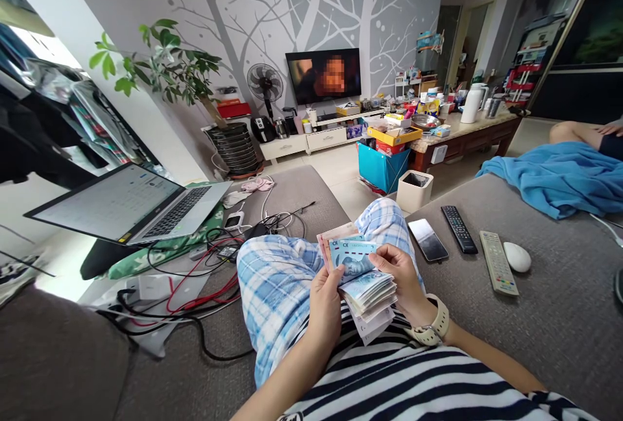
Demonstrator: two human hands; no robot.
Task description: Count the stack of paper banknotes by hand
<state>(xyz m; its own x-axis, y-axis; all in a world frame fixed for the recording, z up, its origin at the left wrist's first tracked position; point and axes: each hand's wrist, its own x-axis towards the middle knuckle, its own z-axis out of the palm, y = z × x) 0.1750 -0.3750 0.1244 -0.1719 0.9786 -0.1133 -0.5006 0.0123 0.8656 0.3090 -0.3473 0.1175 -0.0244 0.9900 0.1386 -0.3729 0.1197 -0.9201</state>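
Over my lap, my left hand [327, 298] is closed on a small fan of banknotes [352, 255], blue ones in front and pinkish ones behind, with the thumb on their lower edge. A thick folded stack of banknotes [370, 294] lies just below, between both hands; which fingers carry it is partly hidden. My right hand [400, 273] pinches the right edge of a blue note at the fan, and the folded stack rests against its palm side. At the stack's underside hangs a paler, purplish note [372, 327]. A cream watch sits on my right wrist.
A phone [428, 239], a black remote [459, 229], a beige remote [499, 263] and a white mouse [516, 257] lie on the sofa to my right. Leftward are tangled cables [209, 298] and an open laptop [160, 207]. Another person's leg [577, 133] shows beside a blue blanket [559, 174].
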